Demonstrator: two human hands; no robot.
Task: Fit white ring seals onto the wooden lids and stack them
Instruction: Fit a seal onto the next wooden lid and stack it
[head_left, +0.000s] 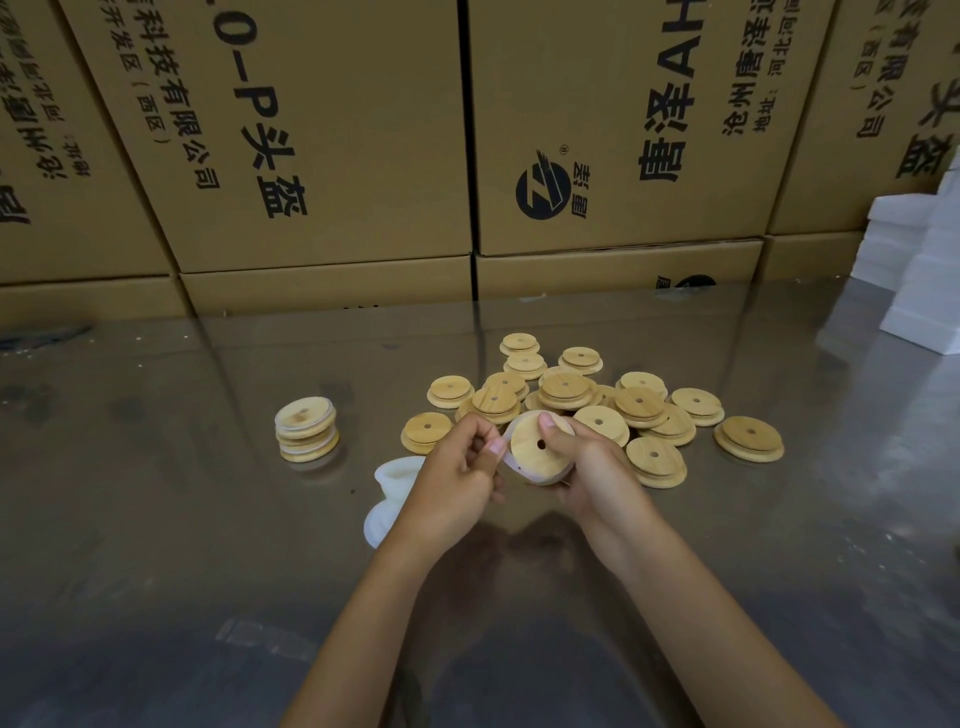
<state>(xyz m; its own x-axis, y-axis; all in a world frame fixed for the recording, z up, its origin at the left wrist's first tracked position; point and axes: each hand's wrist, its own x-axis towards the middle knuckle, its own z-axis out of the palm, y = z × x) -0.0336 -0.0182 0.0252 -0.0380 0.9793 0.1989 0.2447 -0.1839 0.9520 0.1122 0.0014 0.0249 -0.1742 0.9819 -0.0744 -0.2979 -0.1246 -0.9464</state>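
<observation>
Lid (540, 451), wooden, one, with centre hole: held above the table (156, 519), your right hand (582, 470) curled round its rim, thumb pressed on the face. Ring seal (508, 446), white, one: partly stretched over the lid's left edge, pinched by your left hand (457, 467). Walk the seal round the rim with your left fingers while your right turns the lid, and check that it sits flat all round before you let go. Finished stack (306, 428): to your left, several sealed lids; set this one squarely on top. Loose lids (597, 400): heaped beyond your hands, unsealed. Spare seals (392, 493): white pile under your left wrist.
</observation>
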